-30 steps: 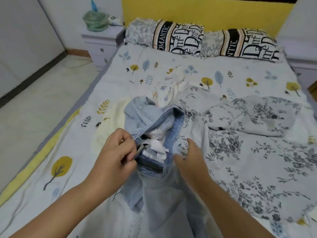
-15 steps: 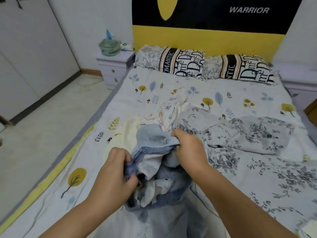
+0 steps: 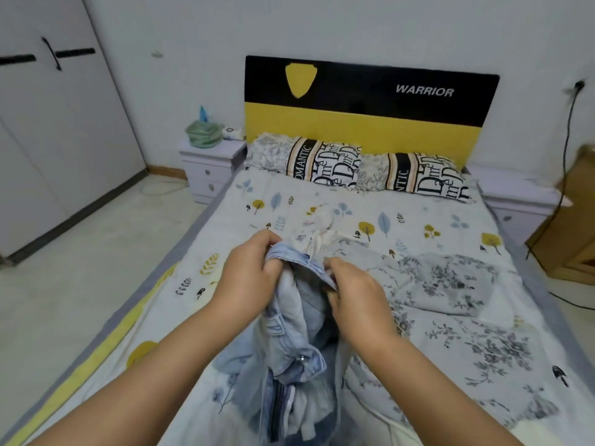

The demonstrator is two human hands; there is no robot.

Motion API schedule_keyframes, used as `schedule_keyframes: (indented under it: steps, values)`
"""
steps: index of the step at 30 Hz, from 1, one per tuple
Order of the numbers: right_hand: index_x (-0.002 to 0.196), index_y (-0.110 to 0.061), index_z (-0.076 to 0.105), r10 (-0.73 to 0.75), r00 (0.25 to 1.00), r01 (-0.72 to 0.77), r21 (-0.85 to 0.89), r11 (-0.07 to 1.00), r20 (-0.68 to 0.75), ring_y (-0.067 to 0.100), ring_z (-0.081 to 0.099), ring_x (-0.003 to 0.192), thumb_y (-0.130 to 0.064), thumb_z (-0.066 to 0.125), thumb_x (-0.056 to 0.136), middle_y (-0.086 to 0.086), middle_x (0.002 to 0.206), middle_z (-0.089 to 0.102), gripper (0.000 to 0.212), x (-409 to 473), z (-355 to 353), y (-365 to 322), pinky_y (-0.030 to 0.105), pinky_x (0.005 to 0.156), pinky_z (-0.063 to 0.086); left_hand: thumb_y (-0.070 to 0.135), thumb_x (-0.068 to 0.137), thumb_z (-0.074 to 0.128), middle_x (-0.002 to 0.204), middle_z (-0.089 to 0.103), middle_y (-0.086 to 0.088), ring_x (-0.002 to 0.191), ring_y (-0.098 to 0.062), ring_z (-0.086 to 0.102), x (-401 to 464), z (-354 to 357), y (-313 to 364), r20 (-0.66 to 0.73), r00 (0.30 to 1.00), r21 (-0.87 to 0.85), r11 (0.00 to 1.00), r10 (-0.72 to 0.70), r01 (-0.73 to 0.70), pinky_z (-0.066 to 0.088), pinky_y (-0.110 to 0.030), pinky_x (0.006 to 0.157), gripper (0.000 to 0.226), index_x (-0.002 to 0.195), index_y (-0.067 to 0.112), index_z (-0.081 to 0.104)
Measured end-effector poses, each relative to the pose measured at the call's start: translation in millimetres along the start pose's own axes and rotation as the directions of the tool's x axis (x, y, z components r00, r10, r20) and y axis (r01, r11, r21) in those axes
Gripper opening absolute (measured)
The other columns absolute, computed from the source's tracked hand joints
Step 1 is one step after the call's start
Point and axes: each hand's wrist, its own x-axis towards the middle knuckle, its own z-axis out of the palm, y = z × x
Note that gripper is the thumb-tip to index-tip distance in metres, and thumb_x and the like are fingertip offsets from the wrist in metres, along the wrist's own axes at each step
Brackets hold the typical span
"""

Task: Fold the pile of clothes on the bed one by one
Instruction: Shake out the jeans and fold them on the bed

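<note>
Both hands lift the jeans (image 3: 296, 349) above the bed (image 3: 418, 220). The left hand (image 3: 248, 278) has its fingers (image 3: 264, 239) curled round the waistband's left end; the right hand (image 3: 357, 300) pinches the band just right of them. The denim hangs bunched below the fingers, toward the person. Just beyond the fingers lies a crumpled white garment (image 3: 322, 233); right of them, a grey floral cloth (image 3: 450, 284). Farther off sit two pillows (image 3: 322, 162).
</note>
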Motion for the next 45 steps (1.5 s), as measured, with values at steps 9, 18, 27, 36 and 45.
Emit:
schedule_keyframes:
  steps: [9,18,27,36,45]
  values:
    - [0.135,-0.022,0.038,0.258,0.961,-0.265,-0.07,0.962,-0.1,0.021,0.039,0.116,0.004,0.054,0.079,0.003,0.128,0.038,0.064,-48,4,24,0.029,0.09,0.04,0.002,0.09,0.047,0.067,0.051,-0.013,0.057,-0.019,0.043,8,-67,43,-0.205,0.967,-0.345,0.936,-0.15,0.072,0.032,-0.027,0.048,0.025,0.077,0.024,0.05]
    - [0.081,-0.02,0.061,0.475,0.879,-0.452,0.388,0.803,0.041,0.019,0.048,0.052,0.003,0.04,0.085,0.008,0.069,0.057,0.031,-69,-78,23,0.024,0.05,0.037,0.002,0.092,0.043,0.089,0.059,-0.014,0.079,-0.022,0.052,-15,-132,33,-0.18,0.935,-0.28,0.927,-0.304,0.248,0.045,-0.027,0.066,0.021,0.09,0.014,0.06]
    - [0.058,-0.015,0.04,0.485,0.856,-0.507,0.475,0.719,0.179,0.016,0.035,0.049,-0.014,0.053,0.085,0.001,0.049,0.038,0.03,-99,-171,-14,0.025,0.051,0.028,0.028,0.093,0.049,0.073,0.057,-0.013,0.055,-0.023,0.048,-55,-148,29,0.131,0.834,-0.098,0.83,-0.536,0.549,0.037,-0.022,0.05,0.022,0.087,0.01,0.058]
    - [0.098,-0.007,0.069,0.276,0.795,-0.606,0.679,0.414,0.541,0.027,0.07,0.076,-0.037,0.073,0.072,0.014,0.092,0.072,0.04,-155,-219,-11,0.032,0.066,0.055,0.042,0.091,0.046,0.091,0.072,-0.015,0.079,-0.03,0.068,-72,-141,47,0.461,0.772,-0.313,0.734,-0.437,0.602,0.049,-0.031,0.069,0.042,0.096,0.006,0.068]
    - [0.126,-0.007,0.047,0.164,0.904,-0.426,0.798,0.426,0.395,0.037,0.059,0.109,0.021,0.062,0.073,0.02,0.119,0.062,0.063,-207,-243,15,0.05,0.093,0.048,-0.007,0.061,0.075,0.107,0.065,-0.028,0.091,-0.036,0.068,-74,-105,80,0.762,0.648,-0.503,0.642,0.012,0.579,0.058,-0.038,0.068,0.052,0.11,-0.005,0.059]
